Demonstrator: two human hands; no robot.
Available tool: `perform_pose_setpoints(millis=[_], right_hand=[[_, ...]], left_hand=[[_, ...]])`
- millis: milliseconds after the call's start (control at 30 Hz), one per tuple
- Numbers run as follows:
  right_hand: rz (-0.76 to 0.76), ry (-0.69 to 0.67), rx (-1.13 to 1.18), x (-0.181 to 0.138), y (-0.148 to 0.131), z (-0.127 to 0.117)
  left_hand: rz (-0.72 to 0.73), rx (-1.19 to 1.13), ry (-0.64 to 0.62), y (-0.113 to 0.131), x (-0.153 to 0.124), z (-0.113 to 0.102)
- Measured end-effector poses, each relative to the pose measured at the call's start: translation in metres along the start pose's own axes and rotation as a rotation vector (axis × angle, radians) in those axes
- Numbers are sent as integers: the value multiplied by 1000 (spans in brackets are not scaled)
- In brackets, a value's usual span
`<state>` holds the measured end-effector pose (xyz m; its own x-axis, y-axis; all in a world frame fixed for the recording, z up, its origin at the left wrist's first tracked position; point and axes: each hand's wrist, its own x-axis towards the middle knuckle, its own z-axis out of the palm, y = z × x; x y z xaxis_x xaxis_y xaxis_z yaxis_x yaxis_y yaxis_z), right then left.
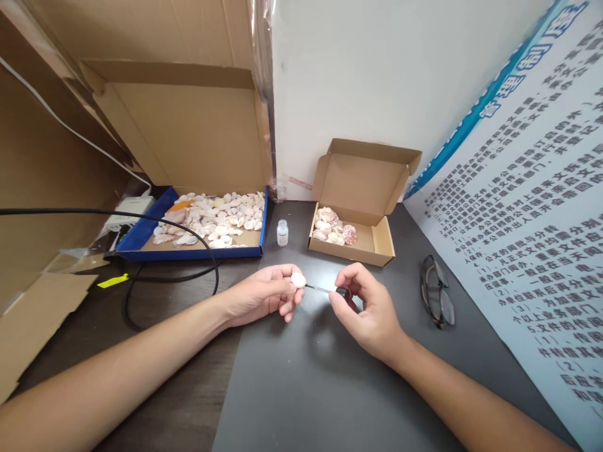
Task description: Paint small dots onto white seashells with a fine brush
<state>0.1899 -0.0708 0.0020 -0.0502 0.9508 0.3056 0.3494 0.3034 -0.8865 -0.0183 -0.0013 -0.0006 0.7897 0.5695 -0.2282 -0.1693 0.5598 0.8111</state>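
My left hand [264, 294] pinches a small white shell [298, 280] between thumb and fingertips above the dark table. My right hand [365, 307] holds a thin brush [325, 290] by its black cap, and the brush tip touches the shell. A small clear bottle [282, 233] stands open just beyond my hands. A blue tray [188, 253] at the back left is filled with several pale shells. At the back centre an open small cardboard box [377, 242] has a few pinkish shells in its left end.
Folded glasses [438, 298] lie to the right. A printed poster [532, 207] leans along the right side. Large cardboard boxes [179, 119] stand at the back left. A black cable [141, 220] loops across the left of the table beside a white adapter [127, 210] and a yellow tag [113, 280].
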Motion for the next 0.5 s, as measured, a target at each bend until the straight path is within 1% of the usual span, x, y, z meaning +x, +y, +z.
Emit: perform_pose_setpoints(millis=[167, 367, 500], right_hand=[[-64, 7, 30, 0, 0, 1], [-68, 30, -63, 0, -1, 0], [-156, 33, -55, -1, -1, -1]], left_hand=[[-13, 22, 9, 1, 0, 0], [-40, 15, 4, 2, -1, 0], [-36, 15, -16, 1, -1, 0]])
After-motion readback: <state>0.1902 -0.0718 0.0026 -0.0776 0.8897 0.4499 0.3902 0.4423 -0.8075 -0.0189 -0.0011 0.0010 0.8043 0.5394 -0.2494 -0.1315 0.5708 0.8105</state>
